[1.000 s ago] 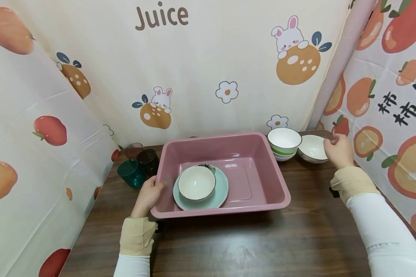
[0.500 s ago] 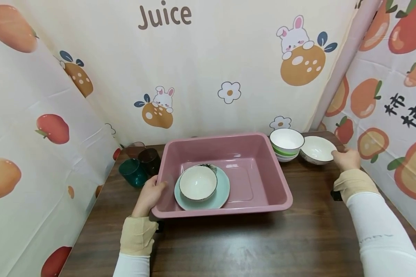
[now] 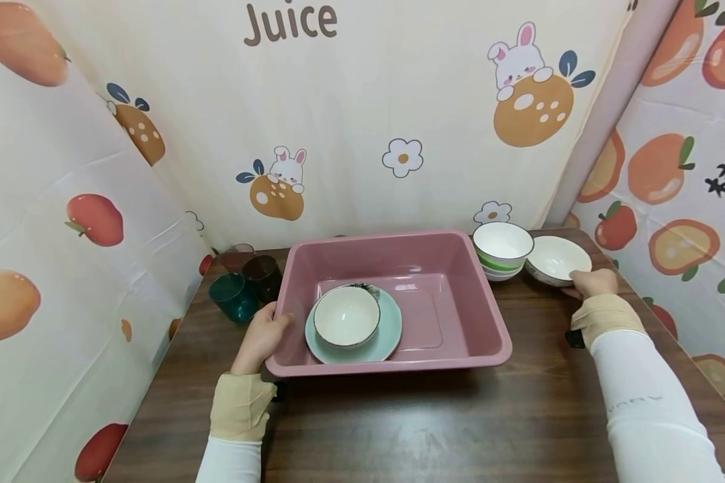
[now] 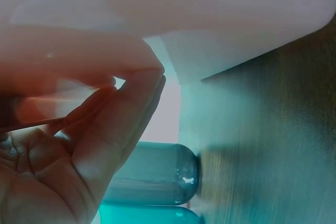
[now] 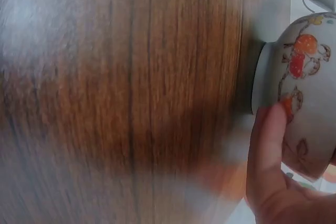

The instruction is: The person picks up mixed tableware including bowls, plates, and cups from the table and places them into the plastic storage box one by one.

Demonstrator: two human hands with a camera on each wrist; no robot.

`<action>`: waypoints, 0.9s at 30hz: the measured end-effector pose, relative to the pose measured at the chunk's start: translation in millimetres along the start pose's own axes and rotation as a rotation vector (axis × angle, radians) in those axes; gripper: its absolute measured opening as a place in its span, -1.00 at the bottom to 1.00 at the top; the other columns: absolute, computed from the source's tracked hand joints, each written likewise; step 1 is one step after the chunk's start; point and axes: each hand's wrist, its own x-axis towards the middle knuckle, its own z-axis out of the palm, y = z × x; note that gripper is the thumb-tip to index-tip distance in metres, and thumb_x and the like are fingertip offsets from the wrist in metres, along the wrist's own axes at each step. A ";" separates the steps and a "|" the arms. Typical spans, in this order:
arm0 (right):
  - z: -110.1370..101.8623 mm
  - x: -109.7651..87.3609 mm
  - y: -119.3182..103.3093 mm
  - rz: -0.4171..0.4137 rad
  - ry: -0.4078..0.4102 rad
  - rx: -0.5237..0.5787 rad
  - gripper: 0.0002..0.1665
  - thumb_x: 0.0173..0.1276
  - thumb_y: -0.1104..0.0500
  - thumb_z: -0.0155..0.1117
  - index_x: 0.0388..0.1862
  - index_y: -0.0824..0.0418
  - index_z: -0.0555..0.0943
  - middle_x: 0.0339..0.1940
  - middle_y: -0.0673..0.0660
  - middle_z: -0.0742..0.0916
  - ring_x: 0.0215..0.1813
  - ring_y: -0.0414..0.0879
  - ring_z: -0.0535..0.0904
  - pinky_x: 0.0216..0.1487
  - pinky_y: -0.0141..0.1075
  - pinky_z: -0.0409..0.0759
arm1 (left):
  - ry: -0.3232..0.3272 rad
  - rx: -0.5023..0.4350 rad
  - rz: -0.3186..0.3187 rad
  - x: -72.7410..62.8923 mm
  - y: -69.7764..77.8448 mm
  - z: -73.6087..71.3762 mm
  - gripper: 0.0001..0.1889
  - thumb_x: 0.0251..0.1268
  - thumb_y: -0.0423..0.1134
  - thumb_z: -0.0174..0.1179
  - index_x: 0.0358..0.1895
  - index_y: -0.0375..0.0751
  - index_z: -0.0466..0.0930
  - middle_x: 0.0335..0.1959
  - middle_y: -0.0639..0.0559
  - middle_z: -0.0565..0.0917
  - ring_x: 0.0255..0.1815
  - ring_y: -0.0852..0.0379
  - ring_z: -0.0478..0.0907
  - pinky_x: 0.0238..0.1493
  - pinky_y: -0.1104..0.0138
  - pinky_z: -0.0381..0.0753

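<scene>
**Left hand (image 3: 262,339) grips a pink tub (image 3: 399,368), right hand (image 3: 598,284) a patterned bowl (image 3: 557,258)**

Nearest are the person's white sleeves (image 3: 229,461) with beige cuffs (image 3: 239,408), reaching over a dark wood table (image 3: 399,429). The left hand clamps the tub's left rim between thumb and fingers.

Inside the tub, toward its left side, lies a pale blue plate (image 3: 389,329), and on that stands a white bowl with a dark rim (image 3: 347,315).

Farther off, to the right of the tub, the right hand has its thumb and fingers closed on the near right side of the patterned bowl, which is white inside with orange and red motifs outside. Whether its foot touches the table cannot be told.

Just left of that bowl, by the tub's far right corner, stands a stack of bowls (image 3: 503,240) with a green one among them. Beyond the tub's left side stand a teal cup (image 3: 234,298), a dark brown cup (image 3: 262,276) and, behind them, a clear pinkish cup (image 3: 235,255). A cream curtain (image 3: 350,188) printed with rabbits and fruit hangs at the back.
</scene>
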 end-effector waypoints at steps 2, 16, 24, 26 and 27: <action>2.6 1.3 0.2 0.025 -0.020 0.061 -0.12 0.18 0.32 -0.12 0.41 0.70 -0.11 0.36 0.58 0.18 -0.62 -0.34 0.62 -0.28 -0.43 0.68 | -0.002 -0.001 -0.002 0.2 0.9 -0.5 -0.56 0.44 -0.21 -0.03 0.25 -0.41 0.39 0.16 -0.38 0.56 -0.01 -0.17 0.62 0.11 -0.06 0.59; 4.2 -2.1 -6.2 0.114 -0.074 0.254 -0.02 0.08 0.47 -0.33 0.47 0.47 -0.45 0.51 0.41 -0.19 -0.62 -0.26 0.65 -0.14 -0.42 0.66 | -0.013 -0.005 -0.006 0.5 1.5 0.6 -0.54 0.43 -0.21 -0.05 0.29 -0.40 0.36 0.19 -0.37 0.55 0.03 -0.20 0.61 0.13 -0.09 0.56; -3.6 -8.7 -8.5 0.123 -0.072 0.271 0.01 0.08 0.49 -0.33 0.49 0.44 -0.47 0.53 0.38 -0.20 -0.59 -0.26 0.62 -0.12 -0.37 0.67 | -0.010 0.000 -0.015 -1.2 -2.8 1.9 -0.53 0.41 -0.20 -0.04 0.29 -0.39 0.36 0.19 -0.36 0.55 0.03 -0.19 0.60 0.13 -0.09 0.57; -7.5 -9.1 -9.7 0.119 -0.073 0.262 0.03 0.09 0.48 -0.31 0.50 0.42 -0.50 0.53 0.38 -0.22 -0.58 -0.26 0.62 -0.13 -0.37 0.68 | -0.013 -0.001 -0.023 -1.9 -4.0 1.3 -0.53 0.41 -0.20 -0.04 0.29 -0.38 0.36 0.19 -0.36 0.55 0.03 -0.18 0.61 0.13 -0.09 0.57; -9.5 -9.3 -10.7 0.107 -0.078 0.264 0.03 0.09 0.48 -0.31 0.50 0.42 -0.52 0.52 0.40 -0.23 -0.59 -0.25 0.63 -0.14 -0.37 0.68 | -0.016 -0.002 -0.022 -2.1 -4.6 1.1 -0.53 0.41 -0.20 -0.05 0.30 -0.38 0.35 0.19 -0.36 0.55 0.03 -0.18 0.61 0.12 -0.09 0.57</action>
